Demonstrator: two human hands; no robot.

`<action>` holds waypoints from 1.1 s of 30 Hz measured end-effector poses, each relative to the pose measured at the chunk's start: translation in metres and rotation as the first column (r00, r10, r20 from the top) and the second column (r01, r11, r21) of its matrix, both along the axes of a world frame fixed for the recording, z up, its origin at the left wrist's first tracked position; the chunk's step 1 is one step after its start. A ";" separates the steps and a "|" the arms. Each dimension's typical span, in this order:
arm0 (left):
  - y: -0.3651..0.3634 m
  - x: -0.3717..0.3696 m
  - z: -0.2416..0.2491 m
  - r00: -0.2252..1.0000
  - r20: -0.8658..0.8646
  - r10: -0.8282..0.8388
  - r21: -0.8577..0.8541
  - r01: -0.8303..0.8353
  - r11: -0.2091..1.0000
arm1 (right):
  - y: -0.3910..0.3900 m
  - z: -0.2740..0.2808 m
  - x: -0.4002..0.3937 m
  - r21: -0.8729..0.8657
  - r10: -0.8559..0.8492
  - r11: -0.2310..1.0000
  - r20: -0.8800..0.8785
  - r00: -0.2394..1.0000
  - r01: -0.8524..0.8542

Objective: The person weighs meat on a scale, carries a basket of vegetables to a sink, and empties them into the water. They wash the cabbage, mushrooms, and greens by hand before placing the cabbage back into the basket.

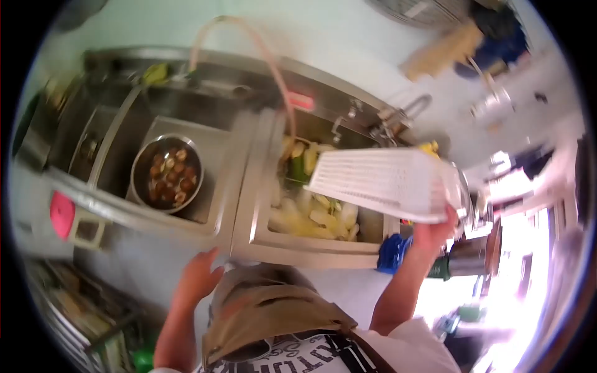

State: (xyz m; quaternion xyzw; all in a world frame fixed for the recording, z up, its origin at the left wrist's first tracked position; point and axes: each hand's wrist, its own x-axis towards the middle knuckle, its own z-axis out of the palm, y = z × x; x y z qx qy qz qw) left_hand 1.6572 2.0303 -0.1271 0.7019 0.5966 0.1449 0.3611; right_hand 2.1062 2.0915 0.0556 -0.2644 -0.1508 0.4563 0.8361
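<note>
Head cam view, bit of a blur on the right side. Right hand (432, 230) is clamped on the near right end of a white plastic basket (367, 177), a boxy thing with tapered walls and rows of small slots giving it a ribbed, grid-like look. Basket's tilted and sits in the air over the right-hand basin, covering part of it.

Left hand (200, 273) has nothing in it: fingers and thumb are apart, just beside the front edge of the sink unit (245, 186), which is dull brushed-looking stainless with rounded-off rims.

Down in the right basin, under and beside the basket, there's a heap of chunky, smooth pale-yellow pieces (323, 219), smeary from motion so I can't tell what they are. Further back there's a long dark green piece (298, 168) among more yellowish ones. A bendy pinkish hose (261, 50) arches over from the back ledge and drops into that basin.

Middle basin has a round, shiny metal bowl (134, 174) with a bunch of glossy brown balls (168, 177) inside. Crumpled blue plastic-looking stuff (393, 252) hangs near the right front corner, and the tan apron (267, 311) has soft fabric folds.
</note>
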 end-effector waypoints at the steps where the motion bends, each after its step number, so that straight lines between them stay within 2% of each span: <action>1: 0.008 0.002 0.015 0.999 -0.046 0.006 -0.034 -0.007 0.999 | 0.011 -0.014 0.009 -0.010 -0.007 1.000 0.038 0.999 0.007; 2: 0.012 0.004 0.012 0.994 -0.108 0.004 0.010 -0.003 1.000 | 0.023 -0.024 0.008 -0.043 -0.004 0.999 0.152 0.988 0.011; 3: 0.010 0.004 0.005 0.987 -0.163 0.004 0.061 0.006 0.998 | 0.027 -0.038 0.017 0.013 0.242 0.970 0.043 0.969 -0.243; 4: 0.011 0.003 0.001 0.991 -0.129 -0.042 0.137 0.060 0.989 | 0.027 -0.034 0.003 -0.060 0.187 0.981 -0.002 0.982 -0.186; 5: 0.015 0.013 0.024 0.991 -0.117 -0.059 0.119 0.073 0.990 | 0.021 -0.021 -0.014 -0.010 0.182 0.983 -0.010 0.983 -0.182; 6: 0.014 0.011 0.006 0.978 -0.197 -0.067 0.223 0.111 0.968 | 0.016 -0.013 -0.021 0.065 0.163 0.985 -0.006 0.987 -0.162; 7: 0.018 0.018 0.015 0.992 -0.103 -0.070 0.145 0.085 0.986 | 0.016 -0.008 -0.022 0.134 0.112 0.983 0.119 0.987 -0.128; 8: 0.025 0.026 0.026 0.981 -0.148 -0.125 -0.075 0.115 0.991 | 0.019 -0.026 -0.017 0.119 0.082 0.989 0.049 0.995 -0.087; 9: 0.025 0.037 0.028 0.990 -0.102 -0.098 0.000 0.099 0.995 | 0.029 -0.048 -0.008 0.116 0.121 0.984 0.107 0.987 -0.134; 10: 0.031 0.041 0.027 0.971 -0.155 -0.184 -0.100 0.170 0.980 | 0.034 -0.059 -0.008 0.086 0.180 0.979 0.078 0.981 -0.186; 12: 0.047 0.042 0.016 0.927 -0.245 -0.284 -0.050 0.280 0.959 | 0.015 -0.029 -0.040 0.111 0.163 0.980 0.004 0.987 -0.162; 13: 0.057 0.048 0.032 0.908 -0.194 -0.372 0.119 0.398 0.910 | 0.015 -0.026 -0.042 0.077 0.200 0.974 0.141 0.970 -0.212; 14: 0.059 0.059 0.047 0.972 -0.089 -0.219 0.044 0.224 0.974 | 0.010 -0.029 -0.045 0.033 0.248 0.964 0.259 0.934 -0.265; 15: 0.066 0.072 0.065 0.965 -0.141 -0.221 0.087 0.234 0.968 | 0.008 -0.033 -0.048 -0.018 0.302 0.948 0.371 0.878 -0.318; 16: 0.073 0.080 0.077 0.957 -0.189 -0.221 0.137 0.248 0.959 | 0.010 -0.045 -0.048 -0.047 0.278 0.954 0.521 0.807 -0.298; 18: 0.090 0.094 0.071 0.975 0.186 -0.119 0.075 0.106 0.992 | 0.024 -0.072 -0.040 -0.077 0.200 0.971 0.784 0.587 -0.228; 19: 0.097 0.110 0.063 0.922 0.369 -0.115 0.011 0.119 0.993 | 0.006 -0.042 -0.038 -0.273 0.362 0.929 0.808 0.464 -0.249; 20: 0.100 0.122 0.056 0.844 0.535 -0.034 -0.043 0.067 0.997 | 0.007 -0.043 -0.044 -0.109 0.190 0.967 0.911 0.366 -0.230; 21: 0.102 0.119 0.065 0.741 0.669 0.064 -0.087 -0.007 0.996 | 0.008 -0.048 -0.047 -0.303 0.366 0.908 0.910 0.194 -0.291; 22: 0.097 0.133 0.090 0.650 0.730 0.211 -0.244 -0.040 0.969 | 0.011 -0.060 -0.054 -0.258 0.287 0.916 0.957 0.051 -0.308; 24: 0.088 0.159 0.099 0.547 0.827 0.127 -0.168 0.026 0.985 | 0.015 -0.061 -0.067 -0.441 0.385 0.858 0.891 -0.240 -0.263; 25: 0.097 0.156 0.077 0.702 0.710 -0.059 -0.053 0.136 0.989 | 0.022 -0.061 -0.074 -0.398 0.280 0.846 0.898 -0.340 -0.355; 26: 0.091 0.179 0.104 0.660 0.728 0.188 -0.209 -0.047 0.977 | 0.028 -0.065 -0.081 -0.354 0.166 0.833 0.893 -0.419 -0.426; 27: 0.092 0.190 0.110 0.589 0.673 0.447 -0.455 -0.147 0.878 | 0.034 -0.070 -0.090 -0.317 0.053 0.811 0.877 -0.477 -0.493; 28: 0.095 0.187 0.109 0.475 0.658 0.584 -0.555 -0.219 0.803 | 0.045 -0.074 -0.100 -0.282 -0.052 0.793 0.851 -0.522 -0.540; 30: 0.090 0.182 0.100 0.218 0.593 0.775 -0.730 -0.262 0.632 | 0.054 -0.083 -0.115 -0.228 -0.225 0.764 0.783 -0.580 -0.604; 31: 0.091 0.173 0.080 0.131 0.547 0.827 -0.778 -0.286 0.559 | 0.061 -0.087 -0.125 -0.211 -0.292 0.747 0.748 -0.596 -0.631; 32: 0.089 0.163 0.063 0.235 0.556 0.798 -0.707 -0.371 0.602 | 0.066 -0.089 -0.135 -0.193 -0.361 0.731 0.705 -0.611 -0.655; 33: 0.083 0.142 0.050 0.332 0.557 0.761 -0.624 -0.438 0.648 | 0.065 -0.084 -0.154 -0.262 -0.367 0.715 0.648 -0.667 -0.648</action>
